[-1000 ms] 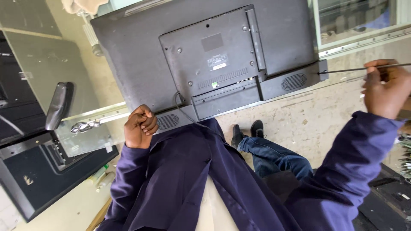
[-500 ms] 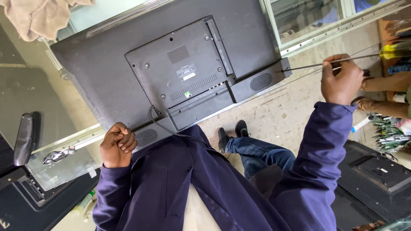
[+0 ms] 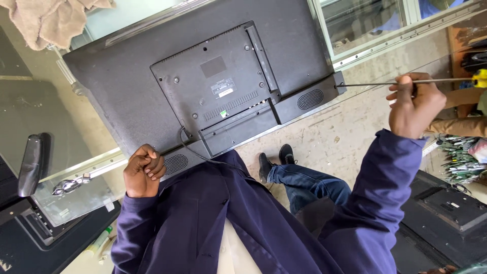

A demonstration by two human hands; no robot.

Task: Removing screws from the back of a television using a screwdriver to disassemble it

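Note:
A large black flat television (image 3: 127,86) lies with its back panel facing me, across my lap. My left hand (image 3: 144,170) is closed in a fist on its near edge, beside a round speaker grille (image 3: 175,163) and a black cable. My right hand (image 3: 413,104) is raised at the right and grips the thin metal shaft of a long screwdriver (image 3: 370,83). The yellow handle (image 3: 479,78) sticks out to the right. The tip rests at the television's near right corner.
Another black television back (image 3: 446,213) lies at the lower right, with a heap of small tools (image 3: 459,157) beside it. A second person's arm (image 3: 456,127) reaches in at the right edge. At the left are a dark stand (image 3: 30,165), a metal plate and a beige cloth (image 3: 45,20).
My right hand with the screwdriver has come in from the right edge toward the television's corner. My left hand has stayed on the near edge. The view has shifted.

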